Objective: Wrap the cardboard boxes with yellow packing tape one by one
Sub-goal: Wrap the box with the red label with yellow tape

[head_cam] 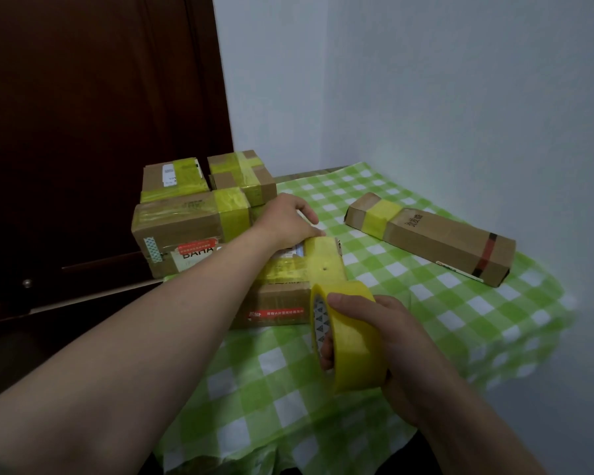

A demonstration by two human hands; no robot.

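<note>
A low cardboard box (278, 306) lies on the checked table in front of me, with a yellow strip of tape running over its top and down to the roll. My left hand (288, 219) rests flat on the far side of this box, fingers pressing the tape there. My right hand (388, 334) grips the roll of yellow packing tape (348, 337) just in front of the box, thumb on the outside and fingers through the core.
Three taped boxes are grouped at the back left: a large one (182, 231) and two smaller ones (174, 178) (242, 174) behind it. A long flat box (432, 236) with a yellow band lies at the right. The green checked tablecloth (408, 303) meets a white wall; a dark door stands left.
</note>
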